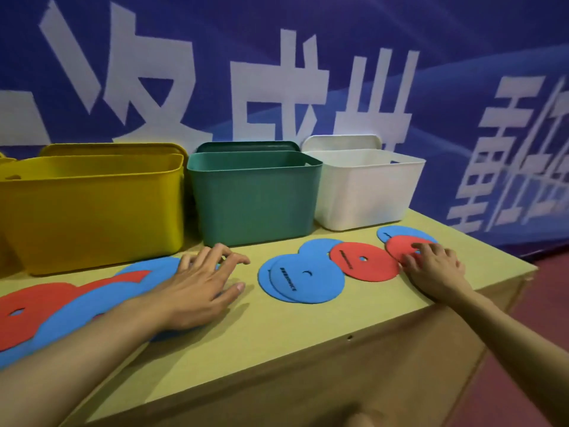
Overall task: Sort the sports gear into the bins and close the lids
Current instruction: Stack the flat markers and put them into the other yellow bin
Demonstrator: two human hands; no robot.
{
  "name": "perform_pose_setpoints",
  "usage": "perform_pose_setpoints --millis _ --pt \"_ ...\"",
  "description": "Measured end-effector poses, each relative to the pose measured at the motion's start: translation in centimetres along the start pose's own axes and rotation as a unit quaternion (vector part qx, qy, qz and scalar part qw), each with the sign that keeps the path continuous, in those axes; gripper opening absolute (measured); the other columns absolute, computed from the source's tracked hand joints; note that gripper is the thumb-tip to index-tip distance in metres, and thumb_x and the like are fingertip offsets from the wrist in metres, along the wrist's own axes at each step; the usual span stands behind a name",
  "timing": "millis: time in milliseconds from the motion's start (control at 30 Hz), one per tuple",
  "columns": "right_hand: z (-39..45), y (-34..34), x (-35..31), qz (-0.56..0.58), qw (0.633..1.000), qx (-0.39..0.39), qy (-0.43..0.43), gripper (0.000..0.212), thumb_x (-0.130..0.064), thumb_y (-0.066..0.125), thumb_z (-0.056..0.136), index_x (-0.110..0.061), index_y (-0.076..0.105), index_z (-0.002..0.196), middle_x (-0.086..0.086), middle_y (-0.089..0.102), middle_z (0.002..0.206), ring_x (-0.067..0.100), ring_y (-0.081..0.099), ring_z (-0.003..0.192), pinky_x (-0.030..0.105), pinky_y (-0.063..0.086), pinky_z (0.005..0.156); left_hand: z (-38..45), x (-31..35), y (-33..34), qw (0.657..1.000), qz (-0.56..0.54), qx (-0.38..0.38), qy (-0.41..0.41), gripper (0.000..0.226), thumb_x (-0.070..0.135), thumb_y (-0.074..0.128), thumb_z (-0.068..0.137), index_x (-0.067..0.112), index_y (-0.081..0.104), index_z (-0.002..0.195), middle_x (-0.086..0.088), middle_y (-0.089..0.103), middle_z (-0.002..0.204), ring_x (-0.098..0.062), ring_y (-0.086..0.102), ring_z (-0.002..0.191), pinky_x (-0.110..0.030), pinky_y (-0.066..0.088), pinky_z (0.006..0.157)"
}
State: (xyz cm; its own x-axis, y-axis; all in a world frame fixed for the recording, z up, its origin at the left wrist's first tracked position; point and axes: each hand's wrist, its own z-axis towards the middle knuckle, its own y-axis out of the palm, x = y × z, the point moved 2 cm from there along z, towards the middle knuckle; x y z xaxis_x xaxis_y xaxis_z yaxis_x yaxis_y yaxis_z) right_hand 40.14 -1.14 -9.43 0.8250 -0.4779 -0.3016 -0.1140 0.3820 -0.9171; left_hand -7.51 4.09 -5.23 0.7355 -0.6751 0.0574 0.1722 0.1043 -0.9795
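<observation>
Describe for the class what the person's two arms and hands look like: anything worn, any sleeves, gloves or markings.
Both arms are bare as far as the picture shows: no sleeves come into view. The left hand and the right hand wear no gloves, and no rings, watch or bands show on the fingers or wrists. No markings can be seen on either arm. Fingernails look short and unpainted.

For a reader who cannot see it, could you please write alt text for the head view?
Two hands, left hand and right hand, rest on flat red and blue discs on a table, before open yellow bin, green bin and white bin.
</observation>
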Motion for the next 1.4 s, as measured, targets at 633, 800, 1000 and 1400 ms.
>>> perform_pose_setpoints --millis 633,800,1000,1400 --pt "2.4 0.2 1.0 -0.062 0.998 0.001 -0.019 0.070 -0.085 0.038 0.084 -0.034 0.062 0.126 0.003 0.049 0.142 0.030 0.041 0.128 0.059 0.029 0.109 6.3 7.0 6.5 0.997 -0.065 0.039 0.009 0.052 0.070 0.014 0.093 0.049 0.028 0.138 0.019 0.027 0.125 -0.001 0.027 0.125 -0.035 0.021 0.107" --pt "2.4 -1.3 -0.6 -0.118 0.991 -0.043 0.041 0.103 -0.088 0.040 0.081 -0.011 0.034 0.150 0.014 0.050 0.143 0.035 0.042 0.133 0.059 0.030 0.106 6.3 6.9 6.6 0.996 -0.073 0.048 0.003 0.054 0.071 0.012 0.090 0.048 0.030 0.136 0.020 0.028 0.124 -0.001 0.029 0.124 -0.035 0.021 0.108" --pt "1.4 -3.2 -0.2 -0.206 0.974 -0.091 0.030 0.120 -0.098 0.035 0.071 -0.013 0.023 0.155 0.016 0.046 0.149 0.039 0.039 0.139 0.069 0.024 0.110 6.3 6.8 6.7 0.995 -0.082 0.054 -0.001 0.053 0.072 0.012 0.090 0.048 0.029 0.134 0.020 0.027 0.122 -0.002 0.029 0.122 -0.035 0.022 0.106" --pt "2.1 -4.2 -0.1 -0.194 0.973 -0.119 -0.040 0.060 -0.070 0.029 0.098 -0.019 0.057 0.082 0.002 0.060 0.083 0.015 0.056 0.079 0.046 0.038 0.093 6.4 6.7 6.7 0.995 -0.083 0.050 0.005 0.050 0.071 0.012 0.091 0.048 0.026 0.134 0.020 0.026 0.122 -0.001 0.028 0.122 -0.034 0.023 0.106"
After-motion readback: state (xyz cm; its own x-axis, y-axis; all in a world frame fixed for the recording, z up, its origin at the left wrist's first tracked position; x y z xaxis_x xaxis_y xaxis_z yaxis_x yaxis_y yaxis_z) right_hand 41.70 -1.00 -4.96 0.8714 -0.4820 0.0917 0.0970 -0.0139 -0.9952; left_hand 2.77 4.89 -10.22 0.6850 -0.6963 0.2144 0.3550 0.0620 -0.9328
